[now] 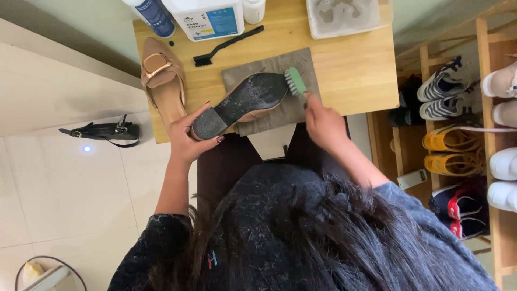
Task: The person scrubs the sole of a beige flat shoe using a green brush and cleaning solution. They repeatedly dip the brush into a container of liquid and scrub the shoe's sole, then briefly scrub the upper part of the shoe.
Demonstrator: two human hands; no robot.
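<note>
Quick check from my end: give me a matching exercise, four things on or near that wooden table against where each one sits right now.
Things:
1. green brush
2. black brush
3. tan shoe
4. black strap

Places:
A. on the white floor, left of the table
B. in the right hand, at the toe of the upturned sole
C. on the table's left edge, buckle up
D. on bare wood beside the bottles

Pairs: 1-B, 2-D, 3-C, 4-A

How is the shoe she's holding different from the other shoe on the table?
The held shoe lies sole up on a grey cloth, gripped at the heel by the left hand, while the right hand presses a green brush on its toe. The other shoe sits upright on bare wood, untouched, showing its gold buckle. Both are tan and pointed.
</note>
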